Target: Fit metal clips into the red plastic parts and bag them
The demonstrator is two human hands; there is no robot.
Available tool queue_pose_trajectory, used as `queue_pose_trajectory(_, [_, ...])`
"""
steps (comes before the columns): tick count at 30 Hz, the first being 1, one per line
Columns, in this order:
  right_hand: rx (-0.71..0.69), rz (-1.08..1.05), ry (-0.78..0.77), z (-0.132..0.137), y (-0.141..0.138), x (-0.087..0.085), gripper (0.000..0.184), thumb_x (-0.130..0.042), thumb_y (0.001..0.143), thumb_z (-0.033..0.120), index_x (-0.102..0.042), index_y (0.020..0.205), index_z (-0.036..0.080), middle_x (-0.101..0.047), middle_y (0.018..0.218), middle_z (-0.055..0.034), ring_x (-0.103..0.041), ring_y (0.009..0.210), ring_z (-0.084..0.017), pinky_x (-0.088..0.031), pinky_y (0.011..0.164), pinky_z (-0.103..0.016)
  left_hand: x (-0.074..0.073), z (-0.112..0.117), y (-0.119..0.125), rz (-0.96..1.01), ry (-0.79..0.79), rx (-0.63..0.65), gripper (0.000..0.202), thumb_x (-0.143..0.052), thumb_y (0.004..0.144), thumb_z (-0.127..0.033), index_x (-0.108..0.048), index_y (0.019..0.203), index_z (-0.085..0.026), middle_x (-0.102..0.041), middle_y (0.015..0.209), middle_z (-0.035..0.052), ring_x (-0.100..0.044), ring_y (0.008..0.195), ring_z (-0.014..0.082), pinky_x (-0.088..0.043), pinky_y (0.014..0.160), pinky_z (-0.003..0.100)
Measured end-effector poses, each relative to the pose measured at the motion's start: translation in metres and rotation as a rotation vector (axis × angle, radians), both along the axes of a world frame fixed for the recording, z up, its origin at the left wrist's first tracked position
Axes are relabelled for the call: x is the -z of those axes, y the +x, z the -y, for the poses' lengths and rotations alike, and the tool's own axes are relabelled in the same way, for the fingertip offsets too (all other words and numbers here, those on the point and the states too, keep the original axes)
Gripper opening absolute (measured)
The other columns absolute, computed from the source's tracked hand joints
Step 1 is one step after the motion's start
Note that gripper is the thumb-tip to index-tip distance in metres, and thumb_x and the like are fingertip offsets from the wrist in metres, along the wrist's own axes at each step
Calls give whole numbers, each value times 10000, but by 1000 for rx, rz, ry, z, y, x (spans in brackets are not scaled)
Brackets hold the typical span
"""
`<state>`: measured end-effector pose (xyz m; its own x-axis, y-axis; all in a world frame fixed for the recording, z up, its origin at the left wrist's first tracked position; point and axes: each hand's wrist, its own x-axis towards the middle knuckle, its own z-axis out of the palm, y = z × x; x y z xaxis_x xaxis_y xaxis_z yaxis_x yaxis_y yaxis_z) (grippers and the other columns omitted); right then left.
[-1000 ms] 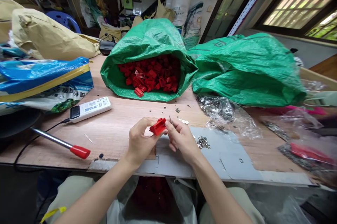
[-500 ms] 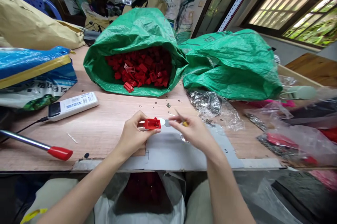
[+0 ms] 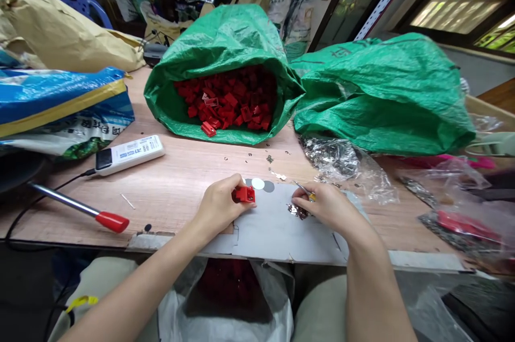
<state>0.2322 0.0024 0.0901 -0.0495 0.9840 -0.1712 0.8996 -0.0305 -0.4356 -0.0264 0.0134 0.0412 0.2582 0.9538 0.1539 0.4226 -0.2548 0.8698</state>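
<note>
My left hand [image 3: 217, 200] is closed around a small red plastic part [image 3: 245, 194], box-shaped with an open hollow, held just above the grey sheet. In my right hand [image 3: 328, 202] is a slim pointed metal tool [image 3: 302, 188] with a yellow section; its exact kind I cannot make out. The fingertips of that hand are at a little heap of shiny metal pieces [image 3: 296, 211] on the grey sheet [image 3: 273, 229]. Between the hands, at the sheet's far edge, are a white disc [image 3: 258, 184] and a grey disc [image 3: 268, 187].
A green sack [image 3: 225, 25] full of red parts [image 3: 231, 103] lies open behind my hands, another green sack [image 3: 386, 90] to its right. A clear bag of metal pieces [image 3: 333, 157] sits nearby. At left are a white device [image 3: 131, 154] and a red-tipped lever [image 3: 111, 221].
My right hand has moved right, away from the red part, to the heap of metal pieces. The red part has turned in my left hand. The whole view has shifted slightly.
</note>
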Motion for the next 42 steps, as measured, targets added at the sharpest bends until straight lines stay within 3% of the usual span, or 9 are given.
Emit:
queue_pose_trajectory(10, [-16,-39,-36,0,1,-5,159,-602,804,313,-710,748,210,-733,642,-15,-651,606,-184,-424,606,-276,-3,-1,0,-7,9,-9,343,-862,687,-208,-529,768,-210,-656,753,-48,-593,691,146,-409,642,258])
queue_pose_trajectory(14, [-9,-7,74,-2,1,-5,254,-569,821,374,-678,666,205,-694,614,-31,-590,578,-187,-377,572,-291,-4,0,0,-11,22,-1,337,-861,689,-216,-532,761,-207,-652,742,-52,-588,682,141,-404,636,254])
queue_pose_trajectory(19, [112,-322,120,-4,-34,5,349,-595,819,510,-695,746,184,-591,574,-3,-511,548,-168,-347,531,-277,-2,-2,0,-53,48,-3,343,-866,687,-246,-533,764,-209,-650,738,-49,-578,674,145,-396,632,256])
queue_pose_trajectory(22, [95,-441,79,-6,-60,16,323,-600,814,476,-669,712,177,-606,619,-8,-537,610,-175,-374,575,-274,0,-2,0,-67,64,-12,366,-869,682,-282,-517,751,-209,-646,733,-49,-572,665,145,-384,618,252])
queue_pose_trajectory(25, [82,-413,68,-7,-74,23,278,-592,798,416,-634,656,181,-647,662,-26,-573,691,-200,-398,637,-284,1,-2,1,-76,61,-13,392,-867,682,-300,-489,734,-207,-627,719,-55,-554,654,138,-362,603,245])
queue_pose_trajectory(31, [84,-381,76,-9,-75,24,334,-566,812,468,-548,610,204,-561,592,-5,-517,640,-185,-358,605,-282,0,-2,2,-87,53,-15,405,-858,687,-292,-464,727,-208,-581,694,-63,-507,641,130,-329,598,244])
queue_pose_trajectory(38, [110,-239,137,-3,-87,23,249,-558,835,379,-586,646,219,-656,650,-33,-587,657,-208,-361,595,-283,-1,-1,2,-70,81,-17,398,-843,700,-290,-453,711,-208,-561,677,-61,-498,632,131,-325,592,243])
queue_pose_trajectory(42, [62,-260,127,-2,-87,24,216,-603,827,372,-577,671,226,-677,691,-28,-602,690,-211,-381,619,-283,0,-1,2,-76,95,-18,402,-818,735,-338,-439,701,-208,-539,655,-62,-471,608,125,-311,572,241])
